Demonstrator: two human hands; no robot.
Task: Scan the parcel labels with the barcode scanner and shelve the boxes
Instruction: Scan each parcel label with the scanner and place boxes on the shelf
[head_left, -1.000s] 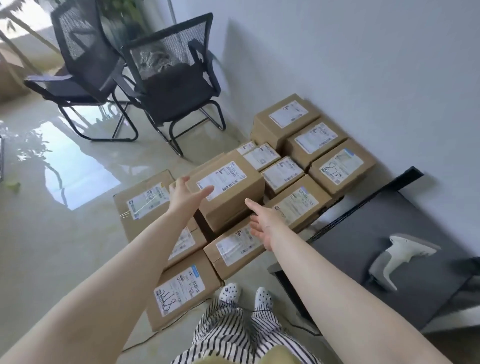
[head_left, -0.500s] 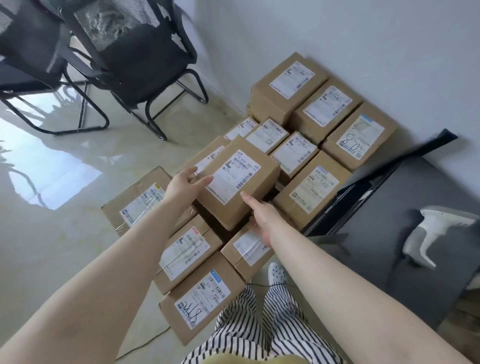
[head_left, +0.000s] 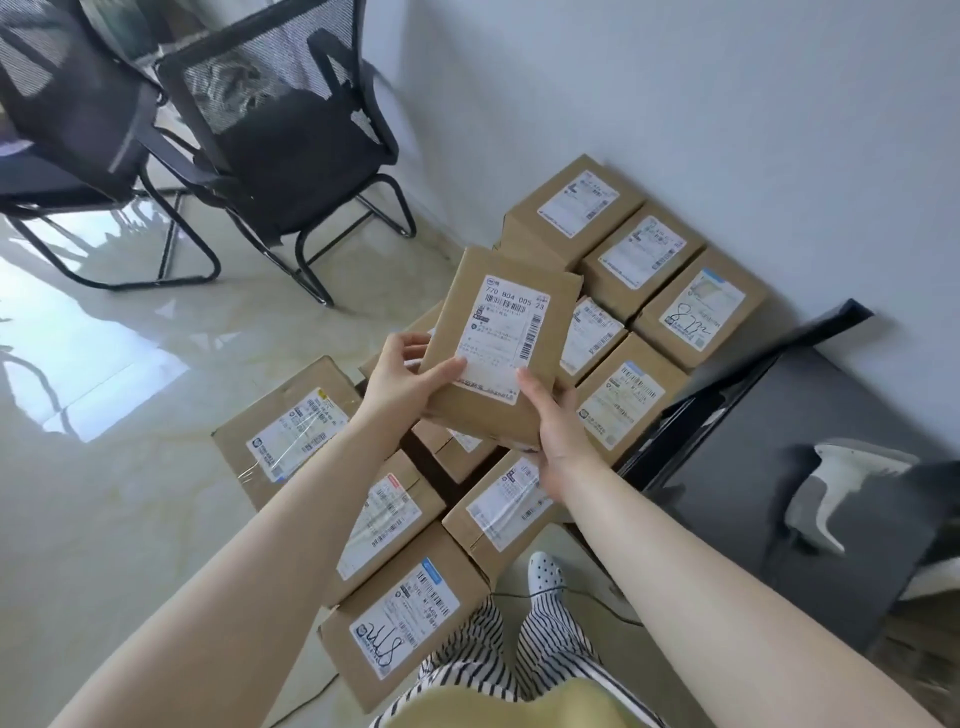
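Note:
A brown cardboard parcel (head_left: 457, 332) with a white barcode label hangs in the air above the pile, label side up toward me. My left hand (head_left: 402, 382) grips its near left edge, thumb on top. My right hand (head_left: 553, 421) grips its near right corner, thumb on the label's edge. Several other labelled boxes (head_left: 696, 306) lie on the floor below and behind it. A white barcode scanner (head_left: 836, 488) lies on a dark grey table (head_left: 779, 561) at the right, away from both hands.
Two black mesh chairs (head_left: 280, 135) stand at the back left on the glossy pale floor (head_left: 104, 467). A white wall (head_left: 675, 93) runs behind the boxes. My striped trousers and white shoes (head_left: 545, 569) are just in front of the pile. A thin cable (head_left: 597, 605) crosses the floor.
Both hands have closed on the top parcel and lifted it off the pile toward me. The view has shifted, bringing the chairs and table further into frame.

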